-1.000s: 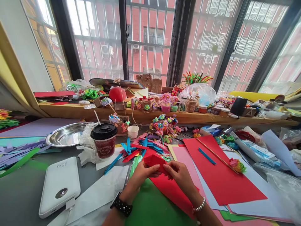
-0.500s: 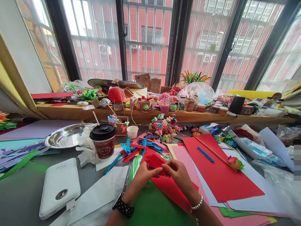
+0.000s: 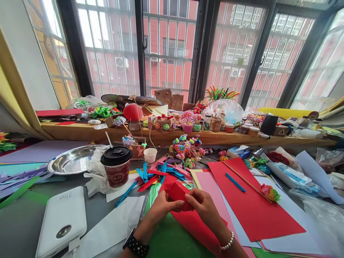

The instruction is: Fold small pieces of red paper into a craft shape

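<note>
Between my two hands is a folded piece of red paper point(image 3: 176, 190), raised above the table with a crease across it. My left hand point(image 3: 162, 206) grips its left and lower side, thumb laid along the near edge. Fingertips of my right hand point(image 3: 202, 204) pinch its right edge. Below them, a larger red sheet point(image 3: 197, 229) lies over a green surface point(image 3: 172, 236). Just beyond the hands sits a pile of folded blue paper strips point(image 3: 163, 170) mixed with red and pink ones. Part of the held paper is hidden behind my fingers.
Left of my hands stand a lidded coffee cup point(image 3: 116, 168), a white power bank point(image 3: 63, 218) and a metal plate point(image 3: 72, 159). On the right, a red sheet point(image 3: 258, 204) carries a stick with a paper flower point(image 3: 271, 192). A small paper cup point(image 3: 150, 155) stands behind the strips.
The held red paper has tilted and its fold stands more open toward me. Both hands keep their grip in nearly the same place. The camera view has shifted slightly.
</note>
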Demonstrator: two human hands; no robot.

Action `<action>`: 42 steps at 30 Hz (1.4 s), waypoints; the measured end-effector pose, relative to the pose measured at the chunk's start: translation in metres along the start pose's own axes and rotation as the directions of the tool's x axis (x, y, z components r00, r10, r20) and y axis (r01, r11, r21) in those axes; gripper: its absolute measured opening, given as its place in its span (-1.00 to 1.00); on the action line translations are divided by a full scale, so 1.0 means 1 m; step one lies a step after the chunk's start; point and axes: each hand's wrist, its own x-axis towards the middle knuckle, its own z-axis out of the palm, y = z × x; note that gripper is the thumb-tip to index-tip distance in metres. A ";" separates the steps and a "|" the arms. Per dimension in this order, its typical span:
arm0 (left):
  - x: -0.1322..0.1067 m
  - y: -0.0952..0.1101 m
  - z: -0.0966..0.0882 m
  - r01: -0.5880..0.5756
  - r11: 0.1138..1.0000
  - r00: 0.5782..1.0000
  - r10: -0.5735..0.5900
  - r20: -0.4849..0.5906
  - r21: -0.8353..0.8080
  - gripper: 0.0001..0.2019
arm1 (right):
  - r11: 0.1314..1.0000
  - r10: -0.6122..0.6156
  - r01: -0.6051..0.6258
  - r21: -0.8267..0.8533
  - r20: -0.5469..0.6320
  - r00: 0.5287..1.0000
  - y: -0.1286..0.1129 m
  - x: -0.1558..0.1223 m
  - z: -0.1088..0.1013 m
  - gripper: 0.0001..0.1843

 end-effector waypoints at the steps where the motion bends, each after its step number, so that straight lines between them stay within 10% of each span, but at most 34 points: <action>1: 0.000 0.000 0.000 -0.007 1.000 1.000 0.007 0.000 -0.004 -0.65 | 1.000 -0.006 0.007 0.007 -0.002 1.000 0.001 0.000 0.000 -0.71; 42: 0.001 -0.001 -0.009 -0.073 0.990 0.989 0.087 -0.119 0.117 -0.74 | 0.993 0.054 -0.053 0.104 -0.004 0.999 0.005 0.000 -0.001 -0.74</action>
